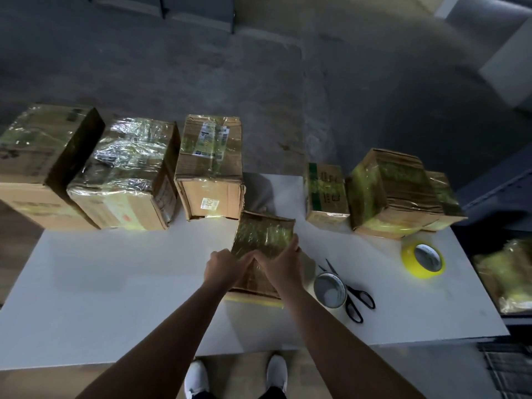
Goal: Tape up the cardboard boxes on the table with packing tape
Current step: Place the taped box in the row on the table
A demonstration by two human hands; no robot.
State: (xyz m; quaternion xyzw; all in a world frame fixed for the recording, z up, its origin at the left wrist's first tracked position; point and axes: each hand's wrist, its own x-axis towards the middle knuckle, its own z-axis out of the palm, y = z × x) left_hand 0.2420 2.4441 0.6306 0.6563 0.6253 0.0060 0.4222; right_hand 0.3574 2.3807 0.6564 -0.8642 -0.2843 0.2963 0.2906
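White shoes (196, 380) are the closest thing, on the floor on my side of the small box (263, 234). The small box sits on the white desk (115, 283) right in front of me, and both of my hands are on it. Its long side runs away from me, tipped a little to the right. Its top is shiny with tape.

My left hand (224, 267) is at its near left corner with the fingers bent down. I cannot tell if it pinches something or only pushes. My right hand (283, 264) holds its right edge, thumb on top and fingers down the side.

Just right of the small box lies a grey roll (329, 289), right beside black scissors (357, 296). Further right and a bit further away is the yellow tape roll (423, 260), lying flat. I think my right hand is the closer one to go for it.

Behind the small box, to the left, three big boxes (207, 168) stand in a row. Behind it to the right are smaller boxes (388, 191), shiny with tape too.
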